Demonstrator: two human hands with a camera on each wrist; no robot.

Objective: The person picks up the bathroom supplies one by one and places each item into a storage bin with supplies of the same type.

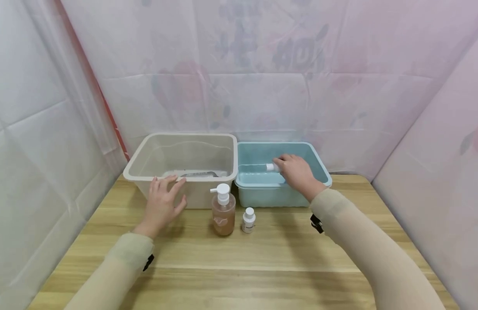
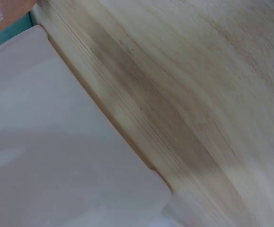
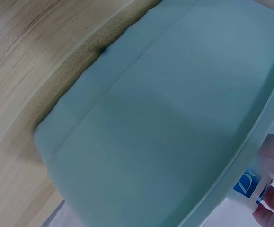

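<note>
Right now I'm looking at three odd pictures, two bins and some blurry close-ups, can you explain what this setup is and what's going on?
No machine here: a person works with bare hands, wearing three cameras. The wide picture comes from the head; the two close-ups come from the wrists.

On the wooden table stand a beige bin and a blue bin, with a pump bottle and a small white-capped bottle in front.

The left hand rests open against the beige bin's front. The right hand holds a small white container over the blue bin; its blue label shows in the right wrist view.
</note>
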